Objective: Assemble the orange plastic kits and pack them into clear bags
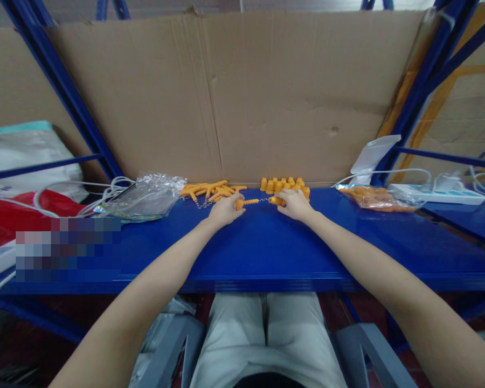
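While the left hand (225, 210) and right hand (296, 203) each clasp an end of the ribbed orange plastic rod (251, 202), holding it level over the blue metal shelf (267, 250) likely helps.

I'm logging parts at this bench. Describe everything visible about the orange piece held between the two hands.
The orange piece looks like plastic: a thin ribbed shaft with a thicker knob at each end, and what seems a short silvery link near its right end. It lies about level, crosswise, low over the blue shelf; whether it rests on it is unclear. The left hand pinches its left knob, the right hand its right one. Small orange cones stand just behind it.
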Tool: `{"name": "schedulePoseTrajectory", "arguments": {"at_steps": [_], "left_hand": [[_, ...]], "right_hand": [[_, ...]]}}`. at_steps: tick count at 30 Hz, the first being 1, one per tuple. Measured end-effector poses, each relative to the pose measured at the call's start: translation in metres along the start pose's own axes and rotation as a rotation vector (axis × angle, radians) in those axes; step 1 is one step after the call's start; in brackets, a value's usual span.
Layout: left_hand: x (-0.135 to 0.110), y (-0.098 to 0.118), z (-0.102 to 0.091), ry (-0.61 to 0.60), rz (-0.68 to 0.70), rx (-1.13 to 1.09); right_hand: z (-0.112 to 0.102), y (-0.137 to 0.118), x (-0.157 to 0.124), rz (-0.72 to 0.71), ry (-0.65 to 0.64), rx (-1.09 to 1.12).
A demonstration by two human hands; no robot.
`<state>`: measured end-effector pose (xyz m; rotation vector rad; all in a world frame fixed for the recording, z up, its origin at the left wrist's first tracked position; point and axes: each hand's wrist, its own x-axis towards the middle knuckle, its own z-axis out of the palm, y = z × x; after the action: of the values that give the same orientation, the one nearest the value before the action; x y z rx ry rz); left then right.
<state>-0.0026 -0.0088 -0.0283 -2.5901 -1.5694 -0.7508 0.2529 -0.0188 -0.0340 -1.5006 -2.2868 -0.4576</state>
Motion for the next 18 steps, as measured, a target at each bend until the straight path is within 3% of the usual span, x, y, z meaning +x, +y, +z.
{"name": "schedulePoseTrajectory", "arguments": {"at_steps": [10,18], "left_hand": [[-0.002,0.007,0.003,-0.041,0.038,0.050],[-0.005,0.012,0.002,-0.052,0.042,0.028]], "right_hand": [[0.000,-0.014,0.000,-0.107,0.029,-0.017],[0.001,-0.011,0.001,-0.108,0.015,0.043]]}}
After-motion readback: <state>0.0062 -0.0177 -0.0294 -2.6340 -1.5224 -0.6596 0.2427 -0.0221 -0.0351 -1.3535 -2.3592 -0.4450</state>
